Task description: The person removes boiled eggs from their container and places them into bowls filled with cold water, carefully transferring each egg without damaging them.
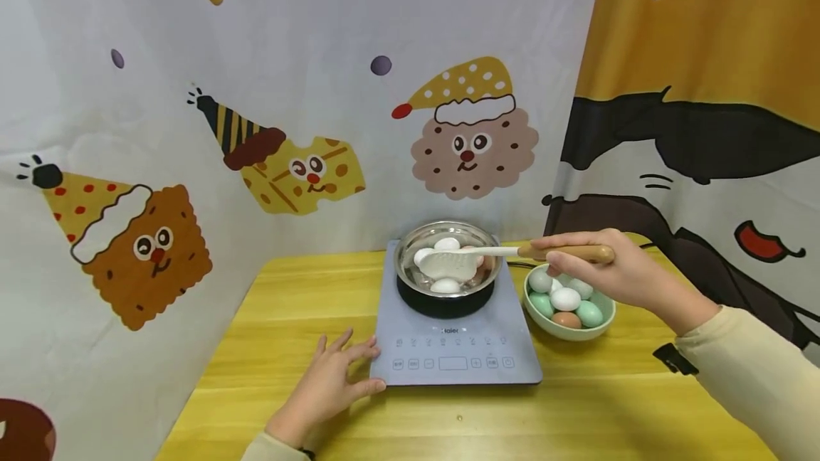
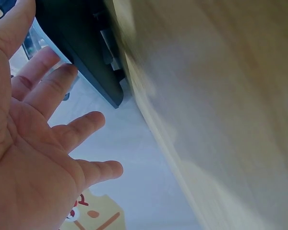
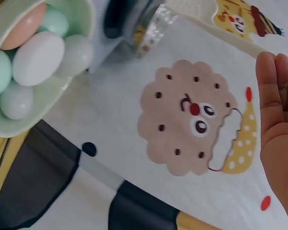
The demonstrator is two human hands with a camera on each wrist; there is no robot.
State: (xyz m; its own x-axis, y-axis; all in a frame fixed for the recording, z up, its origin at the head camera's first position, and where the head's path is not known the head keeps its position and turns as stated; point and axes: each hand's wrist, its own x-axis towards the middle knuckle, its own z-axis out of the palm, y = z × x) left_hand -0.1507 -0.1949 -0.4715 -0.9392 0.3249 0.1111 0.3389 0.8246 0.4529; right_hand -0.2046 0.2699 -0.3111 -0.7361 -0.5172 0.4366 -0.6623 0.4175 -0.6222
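My right hand (image 1: 618, 269) holds the wooden handle of a white slotted spoon (image 1: 451, 265). The spoon's head lies over the mouth of a steel pot with a black base (image 1: 445, 306). Inside the pot are several eggs (image 1: 445, 286), partly covered by the spoon. In the right wrist view only part of the right hand (image 3: 281, 110) shows, at the right edge. My left hand (image 1: 333, 372) has its fingers spread, with thumb and fingertips at the left edge of the grey induction cooker (image 1: 455, 347). The left wrist view shows the left palm (image 2: 43, 139) beside the cooker's dark underside (image 2: 81, 52).
A pale green bowl (image 1: 570, 334) of white, green and brown eggs (image 1: 566, 299) stands right of the cooker, below my right forearm. Everything rests on a yellow wood-grain table (image 1: 295, 304). A cloth backdrop (image 1: 307, 34) with cartoon figures hangs right behind it.
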